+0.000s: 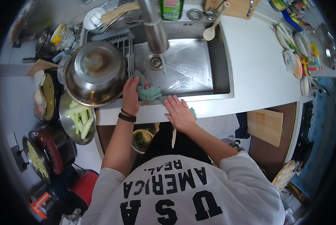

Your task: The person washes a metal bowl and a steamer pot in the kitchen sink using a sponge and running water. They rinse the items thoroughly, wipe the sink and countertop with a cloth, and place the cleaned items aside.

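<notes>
My left hand (132, 94) grips a green cloth (149, 92) at the front left corner of the stainless steel sink (187, 64). The cloth is bunched by the fingers and hangs over the sink's front rim. My right hand (180, 114) lies flat, fingers spread, on the white counter's front edge; a bit of green cloth (193, 112) shows beside it, and whether the two pieces join under the hand is hidden. Left of my left hand, a large metal bowl (96, 73) rests upside down over the sink's left side. The faucet (156, 36) hangs above the drain (155, 61).
A metal bowl of cut pale green vegetables (80, 121) stands at the left. A cream ladle (210, 33) leans at the sink's back right corner. Dishes (290, 59) crowd the far right counter. A wooden cutting board (265, 126) stands below the counter at the right.
</notes>
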A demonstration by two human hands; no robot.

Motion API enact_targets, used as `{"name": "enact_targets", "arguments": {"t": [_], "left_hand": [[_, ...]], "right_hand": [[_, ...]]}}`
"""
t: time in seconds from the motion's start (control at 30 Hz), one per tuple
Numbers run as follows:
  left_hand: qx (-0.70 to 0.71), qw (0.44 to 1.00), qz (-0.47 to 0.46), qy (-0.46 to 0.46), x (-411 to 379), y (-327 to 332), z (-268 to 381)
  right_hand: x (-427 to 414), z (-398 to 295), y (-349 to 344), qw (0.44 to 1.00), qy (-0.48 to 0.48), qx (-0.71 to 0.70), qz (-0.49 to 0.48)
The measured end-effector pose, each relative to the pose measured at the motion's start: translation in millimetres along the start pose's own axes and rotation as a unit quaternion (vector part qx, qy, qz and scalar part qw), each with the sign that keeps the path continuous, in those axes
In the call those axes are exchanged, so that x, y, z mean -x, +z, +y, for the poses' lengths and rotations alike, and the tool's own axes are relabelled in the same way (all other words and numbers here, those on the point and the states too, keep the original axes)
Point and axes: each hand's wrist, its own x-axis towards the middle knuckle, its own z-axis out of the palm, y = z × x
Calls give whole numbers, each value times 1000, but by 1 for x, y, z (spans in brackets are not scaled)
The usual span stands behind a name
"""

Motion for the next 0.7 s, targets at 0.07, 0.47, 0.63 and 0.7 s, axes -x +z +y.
{"name": "enact_targets", "arguments": {"t": [0.07, 0.47, 0.63, 0.7], "left_hand": [[3, 1000, -6, -13, 0, 13, -6], [7, 992, -20, -122, -4, 60, -51], [15, 990, 9, -141, -18, 74, -74], [42, 988, 24, -149, -25, 87, -76]], "right_hand": [[18, 33, -14, 1000, 15, 21, -17], [43, 247, -121, 976, -134, 115, -128], [-47, 297, -144, 973, -201, 112, -38], [-88, 311, -152, 978, -188, 84, 37]]}}
